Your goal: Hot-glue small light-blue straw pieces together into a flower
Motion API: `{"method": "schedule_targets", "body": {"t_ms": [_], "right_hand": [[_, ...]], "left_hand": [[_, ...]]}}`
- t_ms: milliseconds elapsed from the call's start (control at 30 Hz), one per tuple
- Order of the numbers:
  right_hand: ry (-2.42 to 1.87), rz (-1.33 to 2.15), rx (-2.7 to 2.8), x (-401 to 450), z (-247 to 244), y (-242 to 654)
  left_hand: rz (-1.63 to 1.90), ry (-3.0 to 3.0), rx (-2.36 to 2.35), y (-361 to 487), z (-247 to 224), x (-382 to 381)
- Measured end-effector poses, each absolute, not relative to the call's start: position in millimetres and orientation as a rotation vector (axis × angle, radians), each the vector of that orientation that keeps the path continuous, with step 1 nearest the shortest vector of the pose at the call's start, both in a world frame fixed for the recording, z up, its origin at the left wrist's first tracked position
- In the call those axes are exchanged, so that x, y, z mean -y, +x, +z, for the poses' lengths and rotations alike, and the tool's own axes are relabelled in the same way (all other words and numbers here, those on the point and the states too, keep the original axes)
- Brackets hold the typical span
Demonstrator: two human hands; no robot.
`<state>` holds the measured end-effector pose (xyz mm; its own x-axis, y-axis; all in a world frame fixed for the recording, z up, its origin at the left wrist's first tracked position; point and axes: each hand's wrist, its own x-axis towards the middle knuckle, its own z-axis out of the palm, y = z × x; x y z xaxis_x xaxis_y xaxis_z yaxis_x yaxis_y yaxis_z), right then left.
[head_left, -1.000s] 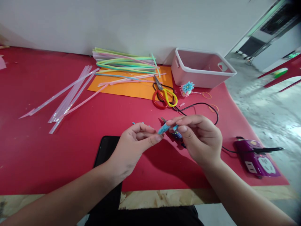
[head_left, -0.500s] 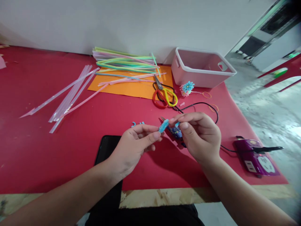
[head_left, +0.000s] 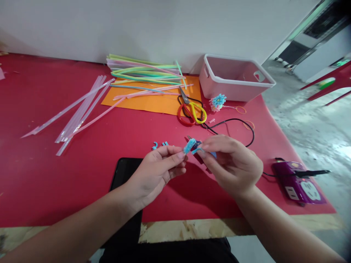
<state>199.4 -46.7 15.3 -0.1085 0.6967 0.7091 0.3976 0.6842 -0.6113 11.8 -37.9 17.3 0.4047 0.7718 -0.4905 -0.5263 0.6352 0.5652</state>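
Note:
Between thumb and fingers, my left hand [head_left: 157, 170] pinches a small fuzzy light-blue piece [head_left: 189, 145], which looks like bent pipe cleaner. My right hand [head_left: 233, 162] is closed on a thin light-blue strip [head_left: 197, 150], its end close beside the fuzzy piece; whether the two touch I cannot tell. Partly hidden behind the right fingers lies a dark blue tool [head_left: 196, 145] with a pointed metal tip, on the red table. A few small light-blue bits [head_left: 155, 145] rest just beyond my left fingers.
Scissors [head_left: 190, 109] with red and yellow handles lie on an orange sheet [head_left: 137, 103] below bundled pipe cleaners [head_left: 145, 71]. A pink bin [head_left: 230, 86], a small flower [head_left: 218, 100], a purple power strip [head_left: 298, 182] with a black cord, clear sleeves [head_left: 82, 109] and a black tablet-like object [head_left: 124, 171] surround my hands.
My right hand has turned and come closer to the left, bringing its light-blue strip up beside the fuzzy piece. My left hand has barely moved.

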Motion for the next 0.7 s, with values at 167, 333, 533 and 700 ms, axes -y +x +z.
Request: {"method": "schedule_targets", "body": {"t_ms": [167, 333, 533, 700], "right_hand": [[-0.764, 0.054, 1.925, 41.8, 20.3, 202.4], [-0.787, -0.110, 1.972, 41.7, 20.4, 206.1], [-0.821, -0.205, 2.004, 41.2, 20.3, 208.6], [-0.798, -0.185, 2.008, 40.0, 21.2, 206.0]], "left_hand": [[0.831, 0.353, -0.801, 11.7, 20.2, 39.8], [0.808, 0.388, -0.806, 11.6, 18.8, 40.5], [0.800, 0.462, -0.833, 10.9, 19.0, 41.1], [0.798, 0.552, -0.881, 11.7, 20.7, 42.8]]}}
